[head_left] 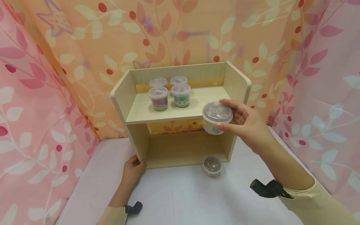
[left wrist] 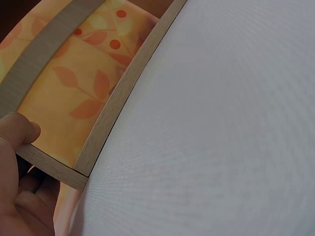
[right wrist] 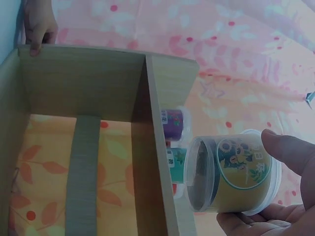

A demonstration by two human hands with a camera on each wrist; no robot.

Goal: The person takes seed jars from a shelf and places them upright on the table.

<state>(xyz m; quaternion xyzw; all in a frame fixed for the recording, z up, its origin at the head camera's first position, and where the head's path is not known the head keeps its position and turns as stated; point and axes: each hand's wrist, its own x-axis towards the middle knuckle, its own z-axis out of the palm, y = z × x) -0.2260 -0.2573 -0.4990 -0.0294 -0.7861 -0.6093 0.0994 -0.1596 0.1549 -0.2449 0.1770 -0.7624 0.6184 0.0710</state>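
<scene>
My right hand (head_left: pixel 242 120) pinches a clear lidded plastic cup (head_left: pixel 217 117) with a pale label in front of the right end of the upper board of a small wooden shelf (head_left: pixel 140 109). In the right wrist view the same cup (right wrist: pixel 231 174) lies between thumb and fingers beside the shelf's board edge (right wrist: pixel 157 147). My left hand (head_left: pixel 132 168) grips the shelf's lower left corner, and the left wrist view has my thumb (left wrist: pixel 17 130) on the side panel (left wrist: pixel 49 164). Several lidded cups stand on the upper board, among them a purple one (head_left: pixel 158 98) and a green one (head_left: pixel 180 95).
Another lidded cup (head_left: pixel 212 166) stands on the white tabletop (head_left: pixel 180 197) just in front of the shelf's lower right corner. Pink and orange leaf-print curtains (head_left: pixel 36 93) close in the left, back and right sides. The shelf's lower compartment holds nothing that I can see.
</scene>
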